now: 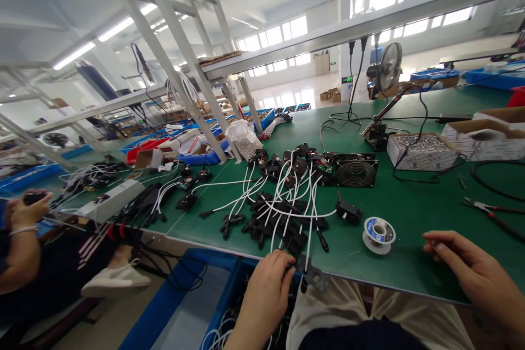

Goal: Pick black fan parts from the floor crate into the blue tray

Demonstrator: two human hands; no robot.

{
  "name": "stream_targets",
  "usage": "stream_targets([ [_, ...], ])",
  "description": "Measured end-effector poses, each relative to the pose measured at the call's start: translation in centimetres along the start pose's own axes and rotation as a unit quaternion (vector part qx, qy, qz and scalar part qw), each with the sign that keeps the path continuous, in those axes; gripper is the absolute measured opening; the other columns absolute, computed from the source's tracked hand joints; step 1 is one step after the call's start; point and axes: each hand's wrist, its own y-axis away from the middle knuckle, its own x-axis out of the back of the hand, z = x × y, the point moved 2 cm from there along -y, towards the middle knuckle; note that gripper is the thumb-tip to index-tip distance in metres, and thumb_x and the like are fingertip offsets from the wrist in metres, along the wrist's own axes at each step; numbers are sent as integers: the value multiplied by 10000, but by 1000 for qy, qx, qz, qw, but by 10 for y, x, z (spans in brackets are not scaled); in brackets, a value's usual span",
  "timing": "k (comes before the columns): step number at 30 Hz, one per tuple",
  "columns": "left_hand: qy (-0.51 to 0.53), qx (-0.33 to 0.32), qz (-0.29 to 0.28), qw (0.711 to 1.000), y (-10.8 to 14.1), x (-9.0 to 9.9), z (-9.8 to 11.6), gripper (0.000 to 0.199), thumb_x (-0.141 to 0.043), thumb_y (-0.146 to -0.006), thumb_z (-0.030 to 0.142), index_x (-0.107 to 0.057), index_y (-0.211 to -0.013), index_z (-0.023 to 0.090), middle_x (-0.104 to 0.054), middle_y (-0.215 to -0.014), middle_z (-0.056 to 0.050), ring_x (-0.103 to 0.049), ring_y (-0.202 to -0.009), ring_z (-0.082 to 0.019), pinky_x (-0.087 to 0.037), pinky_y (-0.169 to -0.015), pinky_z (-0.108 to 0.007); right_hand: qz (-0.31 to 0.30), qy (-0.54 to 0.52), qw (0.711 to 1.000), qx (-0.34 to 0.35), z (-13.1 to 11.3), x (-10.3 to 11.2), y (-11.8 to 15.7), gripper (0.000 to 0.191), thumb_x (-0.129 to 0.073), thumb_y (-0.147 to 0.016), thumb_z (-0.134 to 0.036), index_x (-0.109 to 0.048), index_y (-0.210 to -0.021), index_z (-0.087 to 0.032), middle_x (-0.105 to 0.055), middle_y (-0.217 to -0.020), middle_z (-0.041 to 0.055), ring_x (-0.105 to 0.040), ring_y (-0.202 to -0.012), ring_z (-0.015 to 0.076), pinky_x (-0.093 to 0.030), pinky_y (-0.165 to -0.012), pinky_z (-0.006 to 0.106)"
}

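My left hand (266, 290) is closed at the bench's front edge, its thumb and fingers pinching a black part mostly hidden by them. Just right of it, a flat black piece with holes (316, 278) juts over the edge, with a white cable running down to it. Behind lies a heap of black plastic parts (283, 219) with white cables. My right hand (463, 262) rests over the green mat, fingers loosely bent and slightly apart, with nothing visible in them. Between the hands stands a solder wire spool (379, 235). A small black module (348, 211) lies behind the spool.
Beyond the heap are a fan (356, 170), a soldering iron (389, 106) on its stand and a box of small metal parts (422, 152). Pliers (492, 210) lie at right. A blue bin (184, 301) sits below the bench. A co-worker's hand (30, 208) is at left.
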Motion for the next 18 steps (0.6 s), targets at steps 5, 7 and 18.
stream_targets([
  [5,45,48,7,998,1,6,8,246,-383,-1009,328,-591,-911,241,-704,-890,-45,-661,-871,-232,-478,-813,-356,5,-14,1000,-2,-10,2,3,447,-647,-751,-623,-714,-921,-215,-723,-786,73,-679,-691,228,-597,-631,304],
  [7,91,89,5,992,2,6,11,237,-371,-1018,360,-566,-944,248,-712,-868,-28,-673,-846,-210,-472,-797,-325,9,-17,1000,-6,-17,3,5,440,-652,-747,-614,-703,-913,-211,-718,-777,75,-667,-689,221,-591,-645,302],
  [18,131,45,-300,944,29,16,51,260,-563,-945,282,-688,-1171,304,-752,-1187,8,-683,-1126,-206,-476,-997,-286,21,-19,999,-32,-25,6,6,435,-659,-693,-600,-701,-875,-207,-713,-760,90,-655,-674,222,-585,-656,307],
])
